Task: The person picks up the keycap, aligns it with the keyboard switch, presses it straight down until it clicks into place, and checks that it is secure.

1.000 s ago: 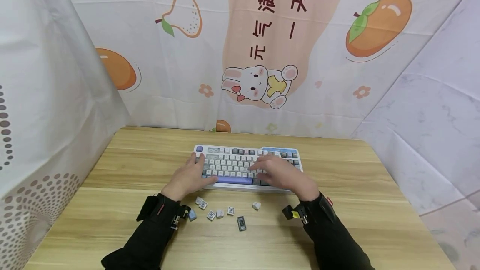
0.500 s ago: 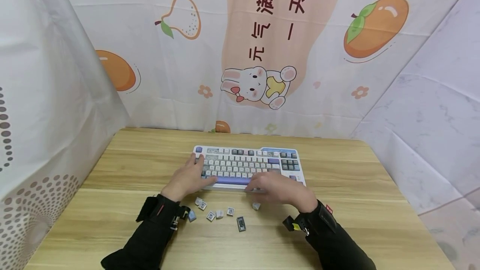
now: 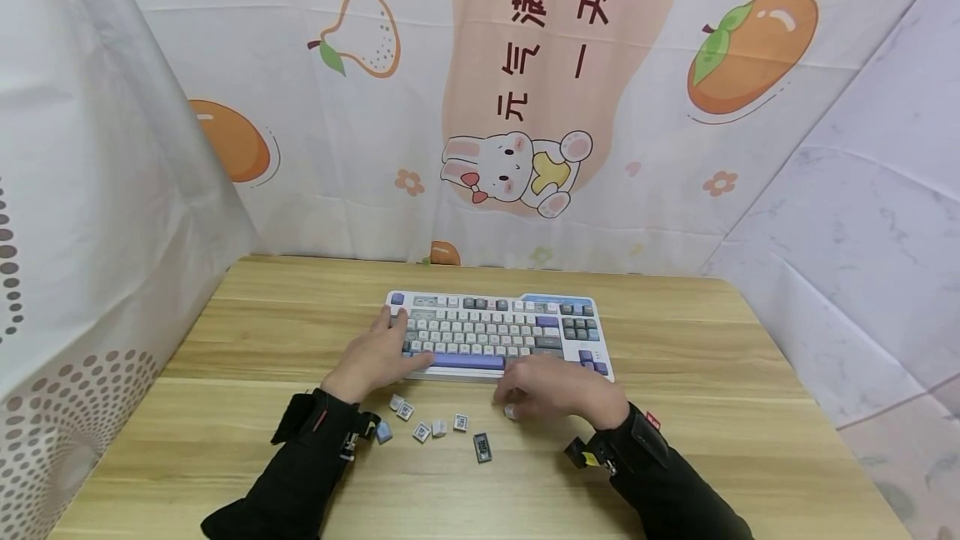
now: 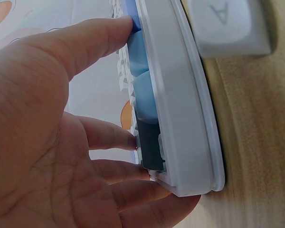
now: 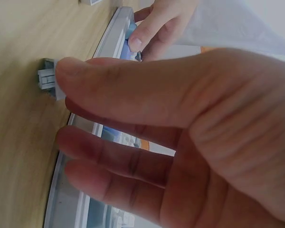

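A white keyboard [image 3: 480,327] with a purple space bar [image 3: 468,361] lies on the wooden table. My left hand [image 3: 371,359] holds its left end, the thumb on the space bar and several fingers at the left side, as the left wrist view shows. In front of the keyboard's right half is my right hand [image 3: 558,390], low over the table with loosely bent fingers. Its thumb tip is at a loose white keycap [image 5: 48,78], which lies with its underside showing in the right wrist view. The index fingertip is partly hidden behind the thumb.
Several loose keycaps lie in front of the keyboard: white ones [image 3: 422,432], a blue one [image 3: 383,432] and a longer dark one [image 3: 482,447]. A printed cloth [image 3: 337,148] hangs behind the table, with further sheets at the left and right.
My right hand has come down from the keyboard's right-hand keys to the white keycap on the table in front. The left hand and the keyboard have stayed in place.
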A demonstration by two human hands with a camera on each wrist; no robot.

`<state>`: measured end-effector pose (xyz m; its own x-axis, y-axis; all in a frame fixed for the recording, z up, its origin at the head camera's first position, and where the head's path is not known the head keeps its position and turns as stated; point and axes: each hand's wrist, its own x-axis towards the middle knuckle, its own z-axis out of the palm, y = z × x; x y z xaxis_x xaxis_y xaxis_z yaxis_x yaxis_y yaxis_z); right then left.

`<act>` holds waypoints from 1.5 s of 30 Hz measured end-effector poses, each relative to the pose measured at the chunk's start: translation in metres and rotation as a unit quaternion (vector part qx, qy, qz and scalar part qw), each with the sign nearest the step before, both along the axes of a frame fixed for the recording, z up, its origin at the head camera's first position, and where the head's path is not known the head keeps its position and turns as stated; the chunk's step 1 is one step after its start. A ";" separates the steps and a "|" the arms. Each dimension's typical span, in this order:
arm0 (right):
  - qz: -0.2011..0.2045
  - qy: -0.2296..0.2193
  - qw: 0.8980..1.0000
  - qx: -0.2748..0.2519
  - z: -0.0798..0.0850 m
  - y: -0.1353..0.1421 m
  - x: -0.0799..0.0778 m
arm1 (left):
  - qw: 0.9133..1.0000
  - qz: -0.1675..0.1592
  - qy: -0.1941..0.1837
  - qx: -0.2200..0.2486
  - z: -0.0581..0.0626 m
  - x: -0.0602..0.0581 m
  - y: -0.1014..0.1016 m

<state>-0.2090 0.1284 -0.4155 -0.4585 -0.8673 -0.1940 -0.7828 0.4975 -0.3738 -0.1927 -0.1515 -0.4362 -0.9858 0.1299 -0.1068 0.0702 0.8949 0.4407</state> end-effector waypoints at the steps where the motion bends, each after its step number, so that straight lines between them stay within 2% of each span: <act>1: 0.000 0.001 1.000 0.002 -0.001 0.000 0.000 | 1.000 0.000 0.000 0.000 0.000 0.000 0.000; 8: 0.007 0.023 1.000 0.013 -0.004 0.000 0.001 | 1.000 -0.001 0.001 -0.002 0.001 0.000 0.001; 16: 0.016 0.020 1.000 0.008 -0.005 -0.004 0.002 | 1.000 0.000 -0.003 0.000 0.001 0.000 0.000; 22: 0.004 0.031 0.999 0.016 -0.009 -0.008 0.002 | 1.000 0.005 -0.008 0.002 0.001 0.000 0.000; 27: -0.005 0.045 0.999 -0.007 -0.002 -0.008 0.004 | 1.000 0.003 -0.006 0.003 0.002 0.000 0.000; 31: 0.007 0.064 0.998 -0.026 0.004 -0.006 0.006 | 1.000 -0.001 -0.001 0.001 0.002 0.000 0.000; 35: 0.025 0.062 0.997 -0.024 0.005 -0.005 0.006 | 1.000 -0.002 -0.001 0.001 0.002 0.000 0.000; 45: 0.032 0.056 0.998 -0.003 -0.002 -0.007 0.008 | 1.000 -0.005 0.000 0.000 0.002 0.000 0.000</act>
